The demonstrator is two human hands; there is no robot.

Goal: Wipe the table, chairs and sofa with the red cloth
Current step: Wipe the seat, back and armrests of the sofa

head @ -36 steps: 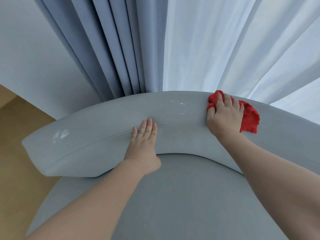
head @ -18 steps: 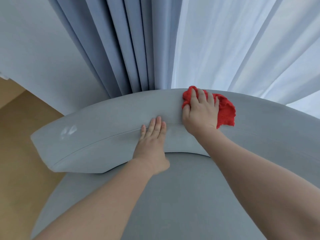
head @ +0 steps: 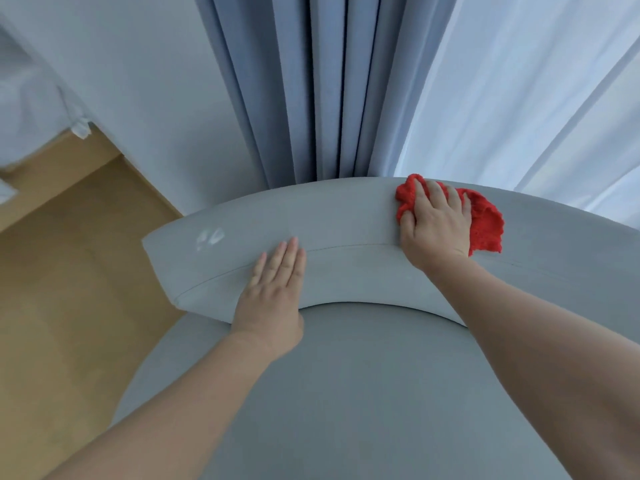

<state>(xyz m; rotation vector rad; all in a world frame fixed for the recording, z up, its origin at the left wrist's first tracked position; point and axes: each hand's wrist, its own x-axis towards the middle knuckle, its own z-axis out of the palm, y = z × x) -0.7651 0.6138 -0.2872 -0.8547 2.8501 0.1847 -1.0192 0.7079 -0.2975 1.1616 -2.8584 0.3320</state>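
A grey upholstered chair with a curved backrest (head: 346, 216) fills the lower view, its round seat (head: 346, 393) below. My right hand (head: 436, 230) presses the red cloth (head: 485, 226) onto the top of the backrest, right of centre. The cloth bunches under the fingers and sticks out to the right of the hand. My left hand (head: 273, 292) lies flat on the backrest's inner face, fingers together, holding nothing. A pale smudge (head: 209, 237) marks the backrest near its left end.
Blue-grey curtain folds (head: 311, 91) and a sheer white curtain (head: 519, 91) hang right behind the backrest. A white wall (head: 145, 74) is at the left, with wooden floor (head: 69, 271) below it. White bedding (head: 31, 105) shows at the far left edge.
The view has swung so the chair sits further right in frame. My right hand and the cloth slid left along the backrest top, then sit right of centre; my left hand stayed flat.
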